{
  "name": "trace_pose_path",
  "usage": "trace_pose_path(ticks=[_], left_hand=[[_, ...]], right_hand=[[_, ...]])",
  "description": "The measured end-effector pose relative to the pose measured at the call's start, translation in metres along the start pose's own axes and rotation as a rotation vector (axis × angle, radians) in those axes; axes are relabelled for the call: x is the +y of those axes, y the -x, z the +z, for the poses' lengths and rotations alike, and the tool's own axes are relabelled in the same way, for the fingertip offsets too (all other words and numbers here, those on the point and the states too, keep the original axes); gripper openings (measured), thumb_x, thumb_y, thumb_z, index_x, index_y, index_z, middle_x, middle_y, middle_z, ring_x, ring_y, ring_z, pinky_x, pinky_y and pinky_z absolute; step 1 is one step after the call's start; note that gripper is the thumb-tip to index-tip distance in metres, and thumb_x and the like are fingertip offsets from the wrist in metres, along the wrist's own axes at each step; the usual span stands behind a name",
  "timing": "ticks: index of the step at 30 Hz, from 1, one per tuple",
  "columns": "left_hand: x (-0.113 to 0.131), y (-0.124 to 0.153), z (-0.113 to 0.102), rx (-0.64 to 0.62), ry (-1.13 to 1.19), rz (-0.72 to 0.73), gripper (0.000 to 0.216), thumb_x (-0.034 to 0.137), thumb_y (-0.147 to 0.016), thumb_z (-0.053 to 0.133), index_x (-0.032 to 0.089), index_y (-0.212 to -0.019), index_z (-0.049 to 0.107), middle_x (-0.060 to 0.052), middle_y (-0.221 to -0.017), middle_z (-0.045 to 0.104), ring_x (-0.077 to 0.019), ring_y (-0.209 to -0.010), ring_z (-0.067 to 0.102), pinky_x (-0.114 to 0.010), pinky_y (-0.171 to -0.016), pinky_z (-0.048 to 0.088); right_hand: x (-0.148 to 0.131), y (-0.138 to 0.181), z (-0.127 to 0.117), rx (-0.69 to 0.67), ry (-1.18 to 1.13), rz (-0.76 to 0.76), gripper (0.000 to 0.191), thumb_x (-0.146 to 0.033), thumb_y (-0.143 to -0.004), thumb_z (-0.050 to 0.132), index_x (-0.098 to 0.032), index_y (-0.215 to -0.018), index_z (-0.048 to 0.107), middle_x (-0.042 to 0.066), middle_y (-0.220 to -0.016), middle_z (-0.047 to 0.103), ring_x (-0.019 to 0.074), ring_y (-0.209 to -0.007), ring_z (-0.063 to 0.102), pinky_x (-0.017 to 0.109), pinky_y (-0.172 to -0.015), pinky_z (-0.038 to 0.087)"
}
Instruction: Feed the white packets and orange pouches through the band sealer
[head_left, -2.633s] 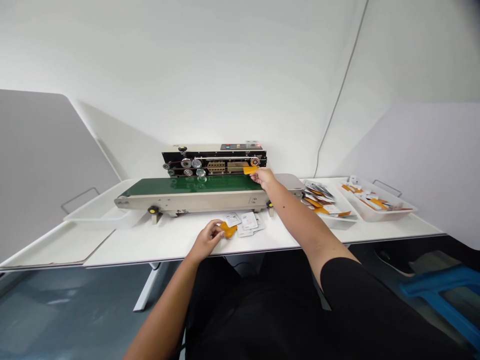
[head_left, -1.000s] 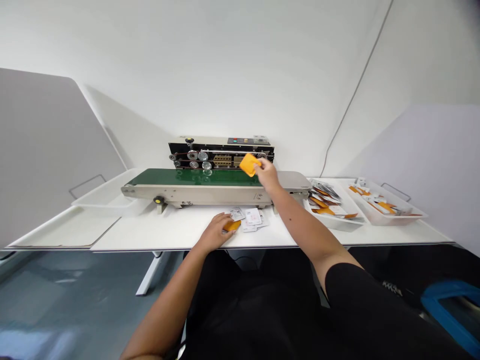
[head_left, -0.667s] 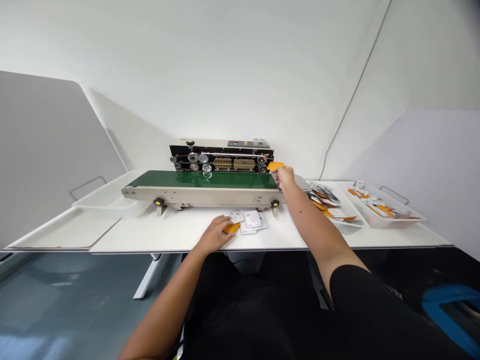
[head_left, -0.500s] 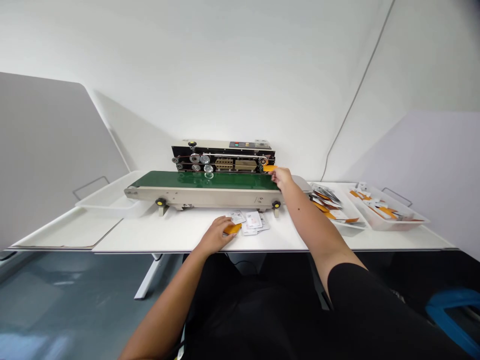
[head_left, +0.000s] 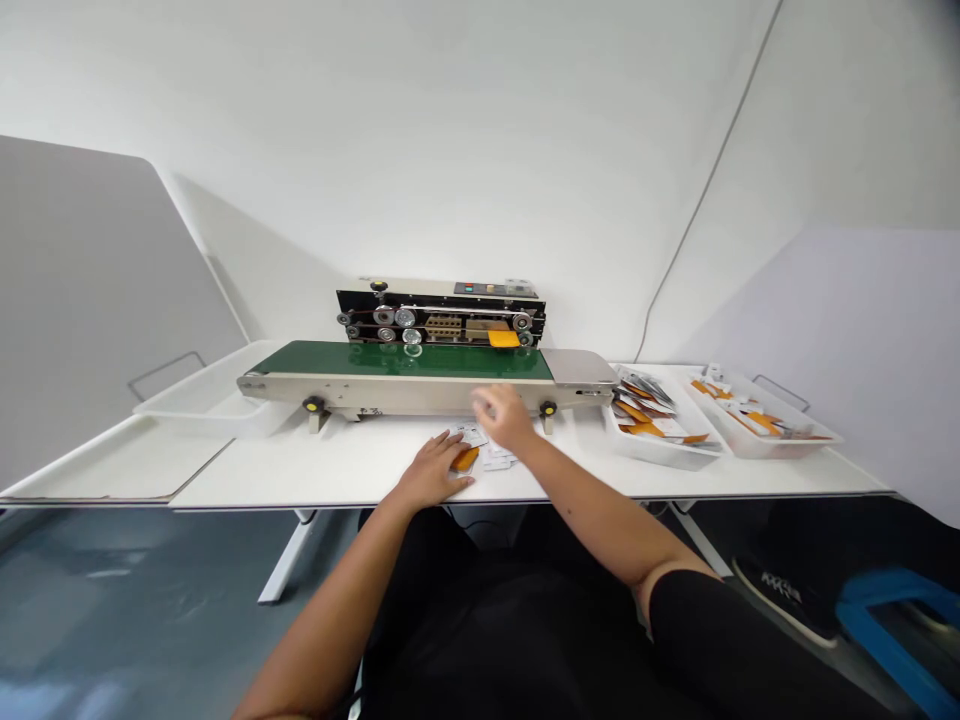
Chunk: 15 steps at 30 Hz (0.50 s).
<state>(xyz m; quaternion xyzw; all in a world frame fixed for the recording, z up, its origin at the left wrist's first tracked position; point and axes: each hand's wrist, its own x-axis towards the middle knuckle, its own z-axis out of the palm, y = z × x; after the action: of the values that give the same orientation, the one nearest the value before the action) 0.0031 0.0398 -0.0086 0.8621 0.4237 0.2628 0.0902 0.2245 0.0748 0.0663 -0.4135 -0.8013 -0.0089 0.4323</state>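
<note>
My left hand rests near the table's front edge, its fingers closed on an orange pouch. My right hand hovers just above a small pile of white pouches and is smeared by motion, so I cannot tell its grip. Another orange pouch sits at the right end of the band sealer, riding along the back of the green conveyor belt. Neither hand touches it.
Two white trays with several orange and white pouches stand to the right of the sealer. An empty white tray sits at the belt's left end. A flat board lies far left. Grey partitions flank the table.
My right hand let go of the orange pouch at the sealer's right end and drew back toward the pile of white pouches. The pouch moved left into the sealer. My left hand stayed put.
</note>
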Motion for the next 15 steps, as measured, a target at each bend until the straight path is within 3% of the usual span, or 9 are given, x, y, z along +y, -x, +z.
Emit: trace_pose_path(ticks=[3,7,12,15], left_hand=[[0.005,-0.001,-0.003,-0.006,0.001,0.014,0.050,0.037,-0.081,0.076,0.028,-0.129,0.066,-0.010,-0.134,0.068,-0.0343,-0.125,0.062,-0.050,-0.112,0.044],[0.005,0.000,-0.003,0.014,0.045,0.057,0.040,0.025,-0.084,0.069,0.027,-0.124,0.069,-0.007,-0.125,0.073,-0.0285,-0.116,0.067,-0.041,-0.104,0.051],[0.001,0.003,0.001,0.056,0.027,0.018,0.032,0.030,-0.093,0.061,0.028,-0.124,0.070,-0.006,-0.128,0.072,-0.0277,-0.120,0.065,-0.042,-0.106,0.050],[0.001,0.005,0.001,0.102,-0.011,-0.008,0.031,0.034,-0.099,0.055,0.026,-0.125,0.069,-0.009,-0.127,0.072,-0.0285,-0.119,0.065,-0.044,-0.105,0.050]], right_hand=[[-0.017,0.044,0.036,-0.216,-0.030,-0.029,0.043,-0.035,-0.094,0.062,-0.021,-0.135,0.064,0.011,-0.122,0.067,0.0295,-0.117,0.054,0.045,-0.105,0.042],[-0.014,0.062,0.054,-0.323,-0.006,0.081,0.061,-0.048,-0.091,0.067,-0.020,-0.144,0.056,0.013,-0.139,0.062,0.0326,-0.131,0.050,0.050,-0.112,0.036],[-0.012,0.057,0.049,-0.365,-0.037,0.074,0.037,-0.043,-0.101,0.056,-0.023,-0.130,0.066,0.010,-0.130,0.070,0.0275,-0.125,0.059,0.051,-0.118,0.029],[-0.012,0.057,0.048,-0.349,-0.061,0.112,0.034,-0.040,-0.104,0.050,-0.024,-0.127,0.068,0.009,-0.133,0.069,0.0266,-0.131,0.057,0.053,-0.121,0.025]])
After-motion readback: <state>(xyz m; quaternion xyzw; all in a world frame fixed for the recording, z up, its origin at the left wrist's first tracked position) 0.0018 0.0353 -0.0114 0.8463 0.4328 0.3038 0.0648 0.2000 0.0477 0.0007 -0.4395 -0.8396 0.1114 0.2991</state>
